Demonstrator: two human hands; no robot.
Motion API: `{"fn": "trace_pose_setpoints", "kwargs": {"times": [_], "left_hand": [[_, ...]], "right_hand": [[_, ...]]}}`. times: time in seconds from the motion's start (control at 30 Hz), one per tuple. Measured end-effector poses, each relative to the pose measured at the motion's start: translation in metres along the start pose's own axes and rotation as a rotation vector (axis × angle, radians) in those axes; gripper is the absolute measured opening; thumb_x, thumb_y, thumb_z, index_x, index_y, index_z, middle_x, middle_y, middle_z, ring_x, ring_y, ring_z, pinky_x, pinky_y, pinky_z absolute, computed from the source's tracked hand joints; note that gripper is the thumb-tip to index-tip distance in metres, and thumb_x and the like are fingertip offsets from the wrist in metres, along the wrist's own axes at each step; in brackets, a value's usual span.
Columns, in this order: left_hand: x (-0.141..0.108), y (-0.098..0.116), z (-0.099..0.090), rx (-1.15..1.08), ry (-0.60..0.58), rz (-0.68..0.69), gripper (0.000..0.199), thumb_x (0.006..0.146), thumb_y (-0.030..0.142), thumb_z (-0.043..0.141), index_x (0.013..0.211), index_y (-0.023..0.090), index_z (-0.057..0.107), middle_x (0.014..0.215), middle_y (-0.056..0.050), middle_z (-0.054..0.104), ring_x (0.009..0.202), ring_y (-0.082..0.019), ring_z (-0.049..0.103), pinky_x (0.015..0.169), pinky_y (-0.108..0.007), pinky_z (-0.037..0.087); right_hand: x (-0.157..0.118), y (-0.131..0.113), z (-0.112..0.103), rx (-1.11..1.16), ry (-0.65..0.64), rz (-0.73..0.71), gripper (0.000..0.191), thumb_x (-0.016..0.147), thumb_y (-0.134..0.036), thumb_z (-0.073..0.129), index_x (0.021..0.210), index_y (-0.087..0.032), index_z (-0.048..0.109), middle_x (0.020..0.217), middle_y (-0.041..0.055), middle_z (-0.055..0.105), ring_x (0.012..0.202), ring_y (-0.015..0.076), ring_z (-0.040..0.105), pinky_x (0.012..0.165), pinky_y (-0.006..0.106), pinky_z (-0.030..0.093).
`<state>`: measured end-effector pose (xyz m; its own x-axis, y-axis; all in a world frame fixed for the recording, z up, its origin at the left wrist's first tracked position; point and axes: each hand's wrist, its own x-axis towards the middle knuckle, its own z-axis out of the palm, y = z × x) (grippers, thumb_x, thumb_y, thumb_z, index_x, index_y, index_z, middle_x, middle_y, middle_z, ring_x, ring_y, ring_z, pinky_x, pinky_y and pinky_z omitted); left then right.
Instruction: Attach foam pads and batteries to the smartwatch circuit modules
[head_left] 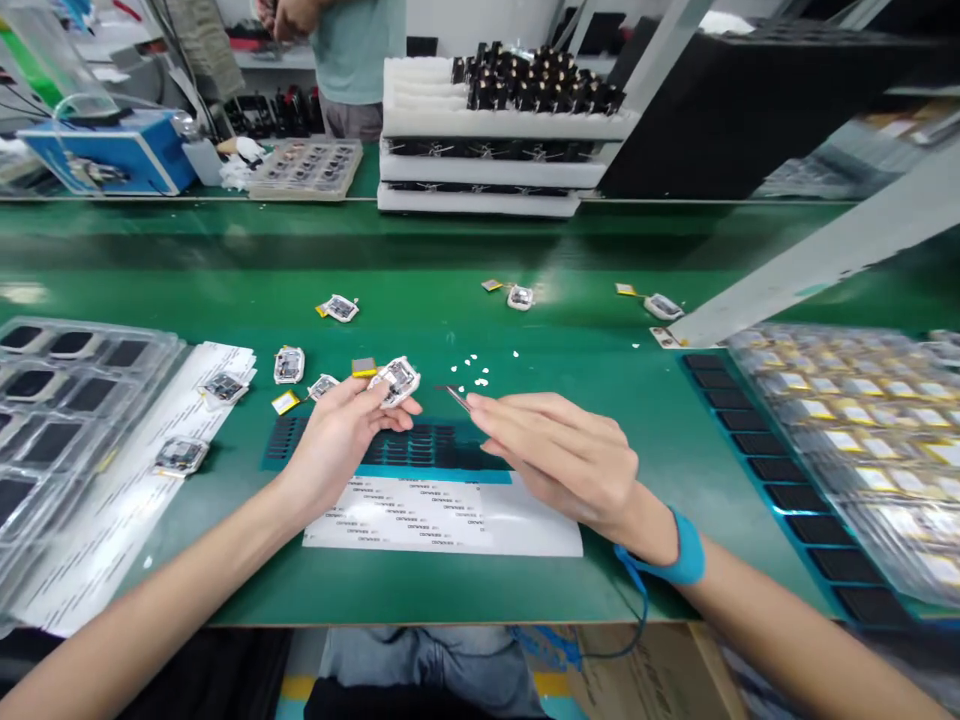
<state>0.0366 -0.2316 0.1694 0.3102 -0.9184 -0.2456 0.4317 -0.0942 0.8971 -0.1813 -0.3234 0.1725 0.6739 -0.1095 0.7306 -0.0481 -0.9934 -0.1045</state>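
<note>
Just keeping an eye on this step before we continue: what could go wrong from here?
The tweezers in the right hand point close to the module held in the left hand, so a slip might scratch it. Loose white scraps lie nearby and could perhaps stick to the module.

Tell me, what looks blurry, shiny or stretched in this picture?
In the head view, the clear tray of yellow-labelled parts at right is blurred, glare lies on the green workbench at far left, the wide lens stretches the left forearm toward the corner, and the tweezers stay fairly sharp.
</note>
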Motion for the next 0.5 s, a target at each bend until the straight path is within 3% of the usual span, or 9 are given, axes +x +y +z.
{"fn": "trace_pose_setpoints", "kwargs": {"times": [0.1,0.2,0.37,0.5], "left_hand": [[-0.008,-0.004,0.002,0.116,0.082,0.060,0.016,0.080,0.027,0.076,0.087,0.012,0.075,0.088,-0.005,0.072,0.072,-0.011,0.059,0.065,-0.021,0.047],[-0.014,-0.006,0.005,0.114,0.137,0.103,0.018,0.072,0.023,0.082,0.084,0.015,0.071,0.079,0.001,0.069,0.061,-0.007,0.056,0.060,-0.019,0.047],[-0.024,-0.006,0.011,0.046,0.130,0.056,0.028,0.072,0.020,0.079,0.071,0.019,0.051,0.065,0.004,0.064,0.057,-0.012,0.063,0.052,-0.021,0.049],[-0.027,-0.006,0.012,0.054,0.087,0.035,0.027,0.074,0.018,0.076,0.072,0.019,0.049,0.065,0.004,0.065,0.058,-0.012,0.064,0.052,-0.021,0.052]], "right_hand": [[0.002,-0.011,-0.005,-0.064,-0.074,-0.078,0.037,0.089,-0.012,0.070,0.126,-0.014,0.066,0.119,0.0070,0.072,0.100,0.0168,0.073,0.085,0.028,0.065],[0.004,-0.018,-0.004,-0.104,-0.110,-0.157,0.022,0.091,-0.018,0.070,0.113,-0.012,0.071,0.119,0.0051,0.072,0.095,0.0156,0.073,0.076,0.025,0.065],[0.004,-0.023,0.006,-0.136,-0.075,-0.182,0.016,0.093,-0.022,0.069,0.107,-0.018,0.074,0.116,0.0012,0.074,0.093,0.0133,0.072,0.069,0.023,0.062],[0.002,-0.024,0.009,-0.124,-0.098,-0.174,0.018,0.092,-0.024,0.070,0.108,-0.016,0.074,0.117,0.0019,0.074,0.095,0.0150,0.071,0.071,0.025,0.062]]}}
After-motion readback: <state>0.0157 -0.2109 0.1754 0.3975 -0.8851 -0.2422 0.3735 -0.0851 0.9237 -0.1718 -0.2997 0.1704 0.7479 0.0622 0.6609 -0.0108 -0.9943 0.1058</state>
